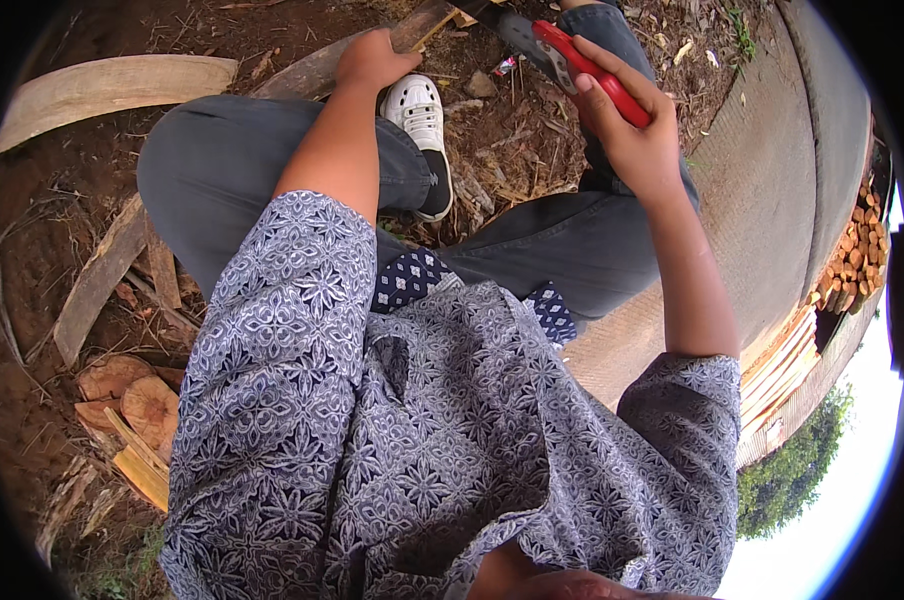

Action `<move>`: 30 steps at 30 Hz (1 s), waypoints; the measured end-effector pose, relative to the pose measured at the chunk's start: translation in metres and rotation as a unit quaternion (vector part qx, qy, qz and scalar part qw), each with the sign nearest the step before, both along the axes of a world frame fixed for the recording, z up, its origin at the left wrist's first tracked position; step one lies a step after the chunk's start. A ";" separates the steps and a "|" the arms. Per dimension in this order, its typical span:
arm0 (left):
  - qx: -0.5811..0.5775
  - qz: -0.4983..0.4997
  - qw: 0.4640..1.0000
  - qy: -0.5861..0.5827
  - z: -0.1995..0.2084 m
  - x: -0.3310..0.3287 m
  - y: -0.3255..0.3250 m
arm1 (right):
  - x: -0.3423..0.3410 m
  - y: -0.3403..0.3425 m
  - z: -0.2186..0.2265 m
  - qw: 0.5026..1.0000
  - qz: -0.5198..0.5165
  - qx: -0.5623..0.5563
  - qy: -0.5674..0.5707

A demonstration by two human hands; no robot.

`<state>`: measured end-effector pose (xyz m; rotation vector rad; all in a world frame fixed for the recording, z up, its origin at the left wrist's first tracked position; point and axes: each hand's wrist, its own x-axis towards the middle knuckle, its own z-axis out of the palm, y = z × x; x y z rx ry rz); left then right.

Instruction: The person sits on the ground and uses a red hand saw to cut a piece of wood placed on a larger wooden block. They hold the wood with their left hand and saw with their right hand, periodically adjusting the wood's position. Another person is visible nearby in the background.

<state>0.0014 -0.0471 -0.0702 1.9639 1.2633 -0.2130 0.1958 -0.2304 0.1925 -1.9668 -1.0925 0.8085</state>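
My left hand [372,60] is at the top, closed over the edge of a weathered wooden board [307,75] that slants across the ground. My right hand [640,135] is wrapped round the red handle [602,78] of a handsaw. Its dark metal blade [512,28] runs up and left towards the far end of the board, and the tip passes out of the picture. Where the blade meets the wood is too near the upper edge to make out. My white shoe [418,110] stands just below the left hand, against the board.
A curved pale plank [122,90] lies at the far left, with other wood strips [102,280] nearer. Cut log pieces [137,395] sit at the lower left. Wood chips and bark litter the soil between my legs. A concrete slab [752,200] and stacked sticks [852,255] are on the right.
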 end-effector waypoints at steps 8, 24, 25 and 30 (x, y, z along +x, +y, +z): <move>-0.138 0.026 0.988 -0.058 -0.013 0.012 0.016 | 0.023 -0.074 -0.044 0.995 -0.024 -0.050 0.079; 0.037 0.028 0.999 0.013 0.003 0.019 -0.012 | 0.019 -0.045 -0.008 0.999 0.019 -0.018 -0.042; 0.039 0.026 0.999 0.022 0.003 0.016 -0.014 | 0.009 -0.040 -0.002 0.992 0.069 0.018 -0.105; 0.050 0.047 0.997 0.026 0.007 0.016 -0.016 | -0.016 0.001 0.044 0.995 0.068 -0.051 -0.060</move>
